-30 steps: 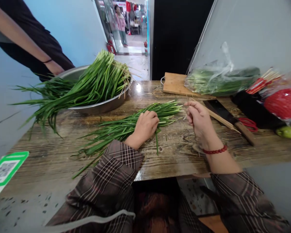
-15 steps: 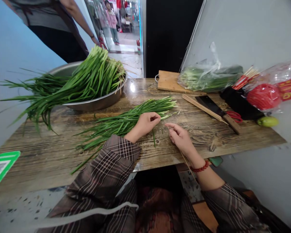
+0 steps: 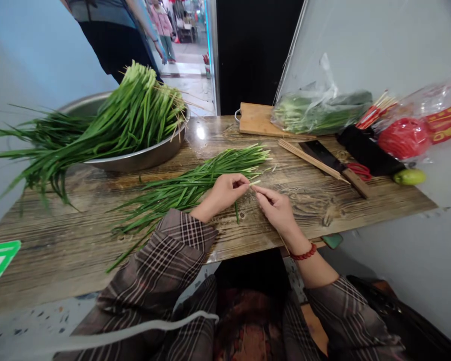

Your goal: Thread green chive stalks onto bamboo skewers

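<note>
My left hand [image 3: 226,194] is closed in a pinch on a garlic chive, whose pale end [image 3: 255,182] sticks out past the fingertips. Facing it, my right hand [image 3: 280,210] grips a thin bamboo skewer [image 3: 284,244] that runs back under the wrist. The fingertips of both hands nearly meet at the pale end; whether the skewer's tip pierces it is too small to tell. Behind and left of my left hand lies a loose pile of garlic chives [image 3: 173,188] on the wooden table [image 3: 78,245].
At the back left, a metal basin [image 3: 135,164] holds skewered chives [image 3: 135,110]. Toward the right lie bamboo skewers [image 3: 311,160], a cleaver [image 3: 355,183], a cutting board [image 3: 253,119], bagged greens [image 3: 319,113] and a green fruit [image 3: 409,176]. A person [image 3: 108,40] stands beyond the basin.
My right hand has come left and up, bringing the skewer to the chive's pale end at my left fingertips. The view has shifted slightly.
</note>
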`<state>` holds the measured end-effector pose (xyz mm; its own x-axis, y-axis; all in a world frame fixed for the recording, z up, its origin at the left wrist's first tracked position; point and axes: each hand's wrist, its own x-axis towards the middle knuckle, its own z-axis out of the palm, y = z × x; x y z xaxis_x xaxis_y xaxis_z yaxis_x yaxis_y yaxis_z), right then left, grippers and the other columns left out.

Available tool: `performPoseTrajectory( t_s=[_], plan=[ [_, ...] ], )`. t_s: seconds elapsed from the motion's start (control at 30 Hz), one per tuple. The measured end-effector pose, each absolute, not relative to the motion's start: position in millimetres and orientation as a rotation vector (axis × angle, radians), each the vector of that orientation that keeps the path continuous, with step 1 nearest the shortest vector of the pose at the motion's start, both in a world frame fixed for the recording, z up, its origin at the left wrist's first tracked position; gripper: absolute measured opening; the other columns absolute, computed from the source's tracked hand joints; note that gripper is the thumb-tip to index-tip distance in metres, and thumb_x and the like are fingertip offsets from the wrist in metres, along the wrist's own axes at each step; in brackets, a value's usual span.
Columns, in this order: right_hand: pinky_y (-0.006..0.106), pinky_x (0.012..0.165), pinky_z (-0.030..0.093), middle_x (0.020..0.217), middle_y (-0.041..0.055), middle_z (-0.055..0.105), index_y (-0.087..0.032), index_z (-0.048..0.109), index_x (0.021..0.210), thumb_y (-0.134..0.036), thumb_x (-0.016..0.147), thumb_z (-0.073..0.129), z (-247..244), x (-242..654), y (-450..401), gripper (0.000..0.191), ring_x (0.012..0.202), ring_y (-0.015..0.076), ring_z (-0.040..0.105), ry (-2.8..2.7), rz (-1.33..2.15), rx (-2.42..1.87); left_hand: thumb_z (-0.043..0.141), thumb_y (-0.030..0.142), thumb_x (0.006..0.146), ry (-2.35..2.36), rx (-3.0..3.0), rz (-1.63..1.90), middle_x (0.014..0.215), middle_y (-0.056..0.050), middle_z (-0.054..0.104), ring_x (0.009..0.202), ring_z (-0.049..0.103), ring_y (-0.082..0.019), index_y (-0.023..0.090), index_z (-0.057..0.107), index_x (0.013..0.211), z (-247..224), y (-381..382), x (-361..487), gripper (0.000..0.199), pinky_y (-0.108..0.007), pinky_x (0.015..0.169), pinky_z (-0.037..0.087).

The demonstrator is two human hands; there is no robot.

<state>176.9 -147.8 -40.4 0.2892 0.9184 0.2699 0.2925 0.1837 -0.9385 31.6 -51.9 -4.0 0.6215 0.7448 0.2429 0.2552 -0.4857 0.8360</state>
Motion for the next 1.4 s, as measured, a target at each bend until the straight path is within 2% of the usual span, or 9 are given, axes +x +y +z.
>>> performPoseTrajectory(
  t_s=[0.33,0.57,0.77,1.0,1.17,1.4],
  plan=[
    [0.032,0.073,0.054,0.083,0.0052,0.073,-0.016,0.072,0.11,-0.027,0.085,0.052,-39.7,181.3,-153.3,0.034,0.085,0.0204,0.068,-1.289,0.651,-1.371,0.058,0.025,0.079,0.764,1.939,0.725,0.069,0.0,0.065,0.058,0.05,-0.008,0.011,0.07,0.078,-6.3,-53.6,33.1,0.018,-0.02,0.058,0.04],
    [0.035,0.091,0.052,0.109,0.0056,0.073,-0.02,0.072,0.112,-0.025,0.085,0.052,-41.2,181.7,-153.5,0.034,0.099,0.0208,0.068,-1.307,0.621,-1.358,0.06,0.027,0.078,0.778,1.867,0.705,0.063,0.001,0.059,0.053,0.048,-0.007,0.011,0.068,0.08,-7.7,-53.5,33.1,0.018,-0.02,0.052,0.037],
    [0.036,0.094,0.05,0.113,0.0041,0.071,-0.023,0.07,0.116,-0.025,0.086,0.051,-42.4,183.3,-154.0,0.035,0.105,0.0212,0.067,-1.337,0.656,-1.357,0.06,0.028,0.078,0.781,1.851,0.702,0.065,0.001,0.06,0.055,0.049,-0.008,0.011,0.068,0.079,-8.9,-52.1,32.9,0.019,-0.02,0.053,0.038],
    [0.035,0.09,0.052,0.11,0.0054,0.072,-0.02,0.07,0.115,-0.025,0.086,0.051,-41.2,182.2,-154.1,0.035,0.099,0.0204,0.068,-1.337,0.643,-1.342,0.06,0.027,0.078,0.791,1.87,0.709,0.064,0.001,0.059,0.054,0.048,-0.008,0.011,0.068,0.079,-7.9,-52.9,32.7,0.019,-0.019,0.051,0.037],
    [0.033,0.08,0.054,0.095,0.0062,0.075,-0.016,0.07,0.115,-0.027,0.086,0.051,-39.9,181.9,-154.5,0.037,0.09,0.0202,0.069,-1.327,0.66,-1.355,0.059,0.027,0.078,0.78,1.87,0.719,0.063,0.0,0.06,0.054,0.049,-0.008,0.011,0.069,0.079,-7.5,-54.1,32.9,0.019,-0.019,0.052,0.038],
    [0.036,0.08,0.053,0.093,0.0045,0.075,-0.02,0.072,0.112,-0.028,0.084,0.053,-42.6,181.8,-153.2,0.035,0.086,0.0204,0.068,-1.305,0.651,-1.364,0.058,0.026,0.079,0.767,1.958,0.74,0.068,-0.001,0.065,0.06,0.054,-0.01,0.012,0.07,0.079,-7.4,-54.5,33.3,0.018,-0.021,0.059,0.043]
  ],
)
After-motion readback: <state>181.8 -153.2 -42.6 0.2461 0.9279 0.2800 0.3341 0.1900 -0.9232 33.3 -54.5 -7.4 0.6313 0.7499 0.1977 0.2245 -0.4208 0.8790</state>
